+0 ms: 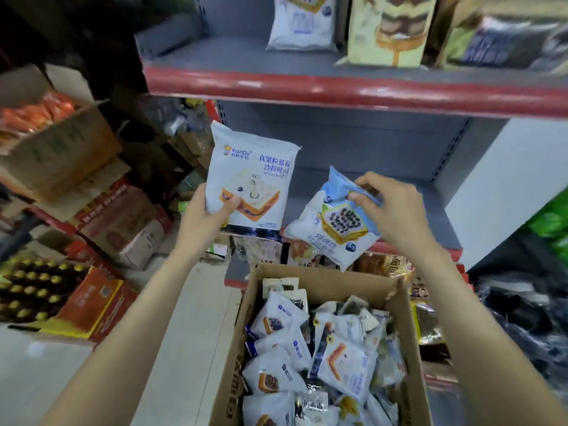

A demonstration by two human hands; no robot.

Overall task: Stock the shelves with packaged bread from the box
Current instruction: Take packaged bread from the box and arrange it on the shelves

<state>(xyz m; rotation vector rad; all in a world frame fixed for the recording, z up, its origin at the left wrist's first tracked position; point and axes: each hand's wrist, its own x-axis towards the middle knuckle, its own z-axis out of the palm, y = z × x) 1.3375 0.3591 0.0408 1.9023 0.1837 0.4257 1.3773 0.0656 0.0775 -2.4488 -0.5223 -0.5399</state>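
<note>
My left hand holds a white bread packet upright by its lower left corner, in front of the grey middle shelf. My right hand pinches the top edge of a second, blue-and-white bread packet, which hangs tilted and upside down. Both packets are above the open cardboard box, which is full of several more bread packets. On the upper shelf a white packet stands upright.
The upper shelf's red edge juts out above my hands. Other packaged cakes stand on it at the right. Stacked cartons and a crate of bottles fill the floor at the left. Snack packets sit on the shelf below.
</note>
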